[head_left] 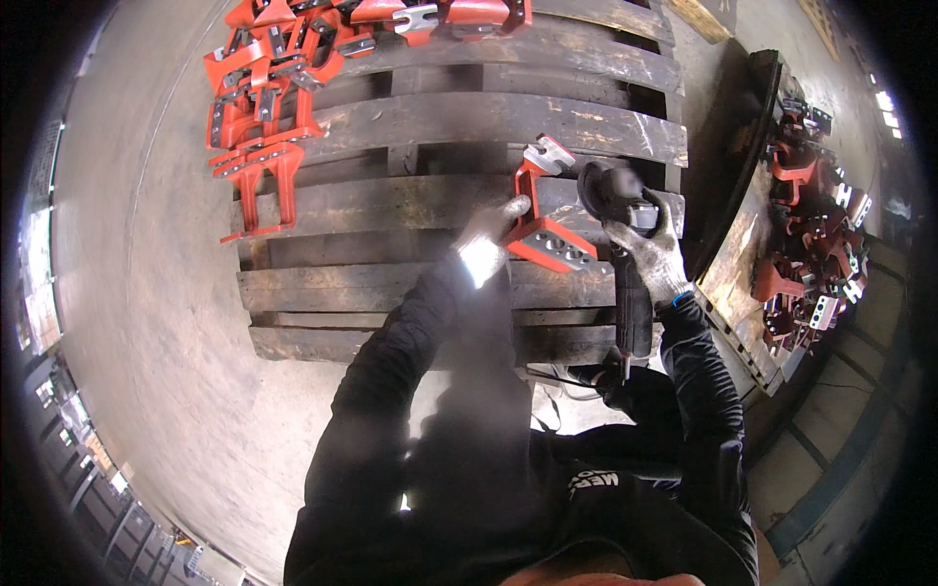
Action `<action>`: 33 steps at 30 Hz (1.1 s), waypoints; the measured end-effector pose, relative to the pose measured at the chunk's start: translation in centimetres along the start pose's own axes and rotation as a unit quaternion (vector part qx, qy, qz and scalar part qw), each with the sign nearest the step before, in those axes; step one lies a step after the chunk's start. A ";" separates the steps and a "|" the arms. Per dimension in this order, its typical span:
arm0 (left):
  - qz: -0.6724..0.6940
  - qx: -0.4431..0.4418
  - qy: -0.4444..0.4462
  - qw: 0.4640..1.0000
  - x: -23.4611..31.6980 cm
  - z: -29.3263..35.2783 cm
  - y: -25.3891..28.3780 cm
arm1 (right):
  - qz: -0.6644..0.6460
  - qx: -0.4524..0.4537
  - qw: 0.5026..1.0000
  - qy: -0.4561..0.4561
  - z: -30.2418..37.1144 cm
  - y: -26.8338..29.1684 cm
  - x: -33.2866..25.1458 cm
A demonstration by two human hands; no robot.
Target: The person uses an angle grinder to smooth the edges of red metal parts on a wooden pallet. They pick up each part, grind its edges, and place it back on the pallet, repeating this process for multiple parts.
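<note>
My gloved left hand [494,230] is closed round the near left side of a red metal bracket [530,188]. The bracket has a bare-metal forked end at its far side and a plate with a row of holes at its near side. In my gloved right hand [659,262] is a black angle grinder [634,311], its body pointing toward me. Its round disc end lies just right of the bracket; I cannot tell whether they touch. Both are over the slats of a dark wooden pallet [430,200].
Several red brackets [269,83] are heaped on the pallet's far left part. To the right, a second pallet [738,244] carries more dark red brackets [811,225]. A cable [562,379] hangs by the pallet's near edge. Concrete floor [156,225] runs along the left.
</note>
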State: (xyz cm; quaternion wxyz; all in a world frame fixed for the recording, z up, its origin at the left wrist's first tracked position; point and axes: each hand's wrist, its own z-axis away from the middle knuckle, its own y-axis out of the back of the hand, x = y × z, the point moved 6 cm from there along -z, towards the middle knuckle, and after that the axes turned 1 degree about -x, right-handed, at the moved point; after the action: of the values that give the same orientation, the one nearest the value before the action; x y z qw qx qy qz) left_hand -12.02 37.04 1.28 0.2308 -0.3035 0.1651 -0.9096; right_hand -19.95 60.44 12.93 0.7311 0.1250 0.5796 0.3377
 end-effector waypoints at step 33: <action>0.072 -0.136 -0.095 0.984 -2.5 -0.9 -2.9 | 0.087 -0.023 0.986 0.143 -0.2 -4.5 -1.0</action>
State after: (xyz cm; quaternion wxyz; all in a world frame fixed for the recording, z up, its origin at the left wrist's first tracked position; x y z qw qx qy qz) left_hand -11.72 40.94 0.73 0.2667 -0.4045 0.2857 -0.8268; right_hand -18.67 56.45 11.07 0.6114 0.1088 0.6569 0.4276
